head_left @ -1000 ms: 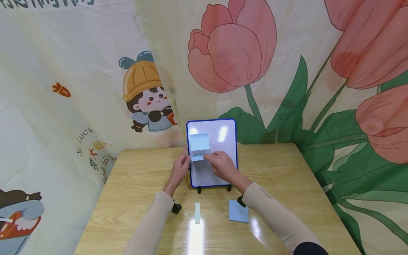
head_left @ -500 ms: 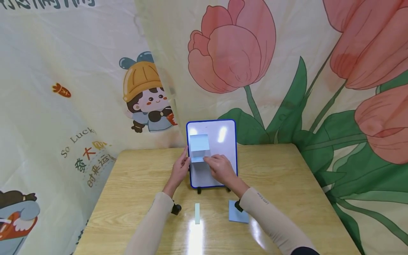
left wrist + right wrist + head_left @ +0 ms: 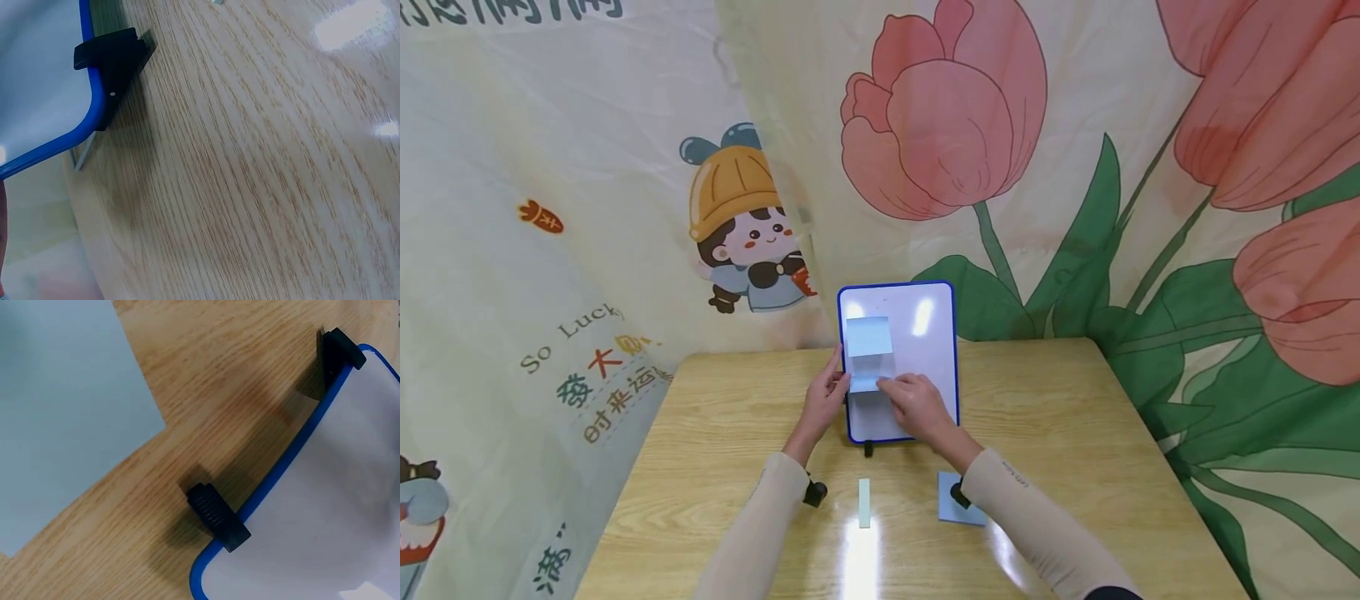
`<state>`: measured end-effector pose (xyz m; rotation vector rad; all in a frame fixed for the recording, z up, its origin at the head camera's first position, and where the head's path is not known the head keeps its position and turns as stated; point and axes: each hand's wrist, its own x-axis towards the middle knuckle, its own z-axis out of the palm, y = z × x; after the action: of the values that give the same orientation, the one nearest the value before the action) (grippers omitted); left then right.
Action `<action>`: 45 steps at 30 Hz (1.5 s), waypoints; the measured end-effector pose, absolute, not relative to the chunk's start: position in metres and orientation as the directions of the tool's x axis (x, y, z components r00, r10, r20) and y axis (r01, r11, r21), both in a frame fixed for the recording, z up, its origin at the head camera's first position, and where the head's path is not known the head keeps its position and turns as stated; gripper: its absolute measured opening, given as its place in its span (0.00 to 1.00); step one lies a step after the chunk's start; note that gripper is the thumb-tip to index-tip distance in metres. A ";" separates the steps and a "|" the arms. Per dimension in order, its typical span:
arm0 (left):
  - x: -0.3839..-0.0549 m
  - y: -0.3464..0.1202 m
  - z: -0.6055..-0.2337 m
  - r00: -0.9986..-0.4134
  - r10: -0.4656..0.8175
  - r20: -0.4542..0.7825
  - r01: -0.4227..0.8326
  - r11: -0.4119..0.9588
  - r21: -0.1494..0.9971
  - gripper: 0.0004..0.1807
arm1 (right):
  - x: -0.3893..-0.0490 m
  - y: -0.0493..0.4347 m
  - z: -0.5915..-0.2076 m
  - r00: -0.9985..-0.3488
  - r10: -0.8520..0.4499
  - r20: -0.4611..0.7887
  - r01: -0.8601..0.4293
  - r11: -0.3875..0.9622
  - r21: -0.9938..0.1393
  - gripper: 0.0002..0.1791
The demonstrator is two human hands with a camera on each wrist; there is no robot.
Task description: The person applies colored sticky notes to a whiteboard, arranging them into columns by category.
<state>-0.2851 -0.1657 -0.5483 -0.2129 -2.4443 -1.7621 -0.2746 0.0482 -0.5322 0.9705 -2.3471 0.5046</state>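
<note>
A small whiteboard (image 3: 921,358) with a blue frame stands upright at the back of the table. A light blue paper (image 3: 868,337) is on its left half, with a paler band beneath and a blue lower strip (image 3: 865,384). Whether these are one creased piece I cannot tell. My left hand (image 3: 822,404) holds the board's left edge, thumb near the strip's left end. The right hand (image 3: 919,406) pinches the strip's right end with curled fingers. Both wrist views show mostly the board's lower edge; the fingers' contact is hidden there.
Black feet (image 3: 219,515) support the board. A narrow pale green strip (image 3: 864,503) lies on the wooden table (image 3: 737,417) in front. A blue square paper (image 3: 951,504) lies to the right, partly under the right wrist. A printed cloth (image 3: 1075,250) hangs behind.
The lower blue strip has moved down the board, and the paler band above it has grown taller. My right hand has moved down with it; the left hand stays at the board's edge.
</note>
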 end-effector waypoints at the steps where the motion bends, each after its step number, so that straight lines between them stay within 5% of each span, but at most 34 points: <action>1: -0.286 -0.166 -0.550 -0.983 0.037 0.180 0.183 0.312 0.932 0.32 | -0.274 0.048 -0.533 -0.594 -0.526 0.608 -0.731 0.669 -0.135 0.18; 20: -0.289 -0.159 -0.556 -0.981 -0.048 0.189 0.165 0.317 0.934 0.36 | -0.269 0.046 -0.548 -0.702 -0.537 0.468 -0.665 0.729 -0.161 0.17; 38: -0.292 -0.152 -0.564 -0.955 -0.083 0.284 0.240 0.345 0.907 0.35 | -0.268 0.045 -0.560 -0.667 -0.564 0.487 -0.674 0.735 -0.071 0.15; 45: -0.291 -0.150 -0.562 -0.952 -0.082 0.296 0.251 0.348 0.903 0.36 | -0.267 0.041 -0.563 -0.591 -0.592 0.548 -0.715 0.699 -0.017 0.18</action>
<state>-0.2905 -0.1502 -0.5620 -0.1501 -2.3254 -1.6367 -0.2667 0.0414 -0.5634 1.0009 -2.3940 0.3211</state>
